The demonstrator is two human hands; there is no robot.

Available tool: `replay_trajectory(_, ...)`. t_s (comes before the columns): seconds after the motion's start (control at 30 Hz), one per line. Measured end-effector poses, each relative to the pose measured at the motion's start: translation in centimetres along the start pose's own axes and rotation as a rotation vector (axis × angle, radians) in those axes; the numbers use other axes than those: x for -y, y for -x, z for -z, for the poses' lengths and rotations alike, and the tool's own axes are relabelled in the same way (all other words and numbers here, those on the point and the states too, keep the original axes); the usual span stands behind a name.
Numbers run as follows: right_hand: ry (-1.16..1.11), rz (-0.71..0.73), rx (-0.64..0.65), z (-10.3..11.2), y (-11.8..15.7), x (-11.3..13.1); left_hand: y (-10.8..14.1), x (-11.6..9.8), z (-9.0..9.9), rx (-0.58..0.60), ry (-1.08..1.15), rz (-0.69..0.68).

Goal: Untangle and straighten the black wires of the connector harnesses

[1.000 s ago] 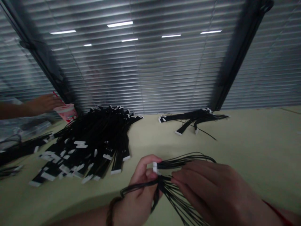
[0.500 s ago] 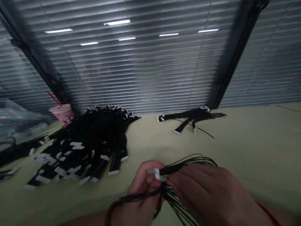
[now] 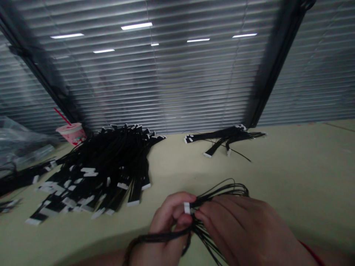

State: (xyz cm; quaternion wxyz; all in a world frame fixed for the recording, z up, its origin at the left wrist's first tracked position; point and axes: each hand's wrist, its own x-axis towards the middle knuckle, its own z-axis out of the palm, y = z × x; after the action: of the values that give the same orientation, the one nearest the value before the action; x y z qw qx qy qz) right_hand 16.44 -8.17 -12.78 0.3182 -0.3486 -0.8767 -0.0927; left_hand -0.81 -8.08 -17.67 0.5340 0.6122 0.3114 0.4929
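Note:
Near the bottom centre, my left hand (image 3: 170,225) pinches a small white connector (image 3: 186,208) between thumb and forefinger. Thin black wires (image 3: 206,236) fan out from beside the connector, and one bundle loops over my left hand to the wrist. My right hand (image 3: 244,225) is closed around the wires just right of the connector, its fingertips nearly touching it. More black wires arch above my right knuckles. The fingers partly hide where the wires meet the connector.
A large pile of black cables (image 3: 111,159) with white connectors lies left of centre. A smaller cable group (image 3: 222,136) rests at the back. A pink cup (image 3: 72,133) with a red straw and clear plastic bags (image 3: 22,142) stand at far left, before window blinds (image 3: 166,74).
The connector and both hands sit slightly lower. The wires arching above my right hand have drawn in a little to the left.

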Motion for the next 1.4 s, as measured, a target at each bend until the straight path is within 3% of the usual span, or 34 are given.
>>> replay_trajectory(0.2, 0.004, -0.022, 0.023, -0.1, 0.2, 0.3, 0.3, -0.4, -0.1, -0.009, -0.061, 0.029)
replay_trajectory(0.4, 0.003, 0.015, 0.019, 0.2, -0.1, 0.2, 0.1, -0.3, -0.2, 0.021, 0.015, 0.068)
replay_trajectory(0.6, 0.072, -0.024, -0.057, 0.2, -0.6, -0.2, 0.2, 0.9, 0.1, -0.106, 0.027, 0.14)
replay_trajectory(0.7, 0.033, 0.035, -0.009, 0.0, -0.4, -0.3, 0.4, 1.1, 0.2, -0.133, 0.017, 0.164)
replay_trajectory(0.93, 0.007, 0.055, 0.057, 0.0, 0.4, -0.1, -0.1, -0.1, -0.2, 0.048, 0.038, 0.209)
replay_trajectory(1.2, -0.005, 0.081, 0.038, -0.6, 0.1, -0.2, -0.1, 0.0, -0.3, 0.038, -0.019, 0.209)
replay_trajectory(1.33, -0.052, 0.122, 0.032, -0.5, -0.1, -0.5, -0.5, 0.0, -0.5, 0.031, 0.072, 0.193)
replay_trajectory(1.4, -0.032, 0.14, 0.02, 0.0, -0.2, -0.6, -1.1, -0.3, -0.4, -0.027, 0.119, 0.189)
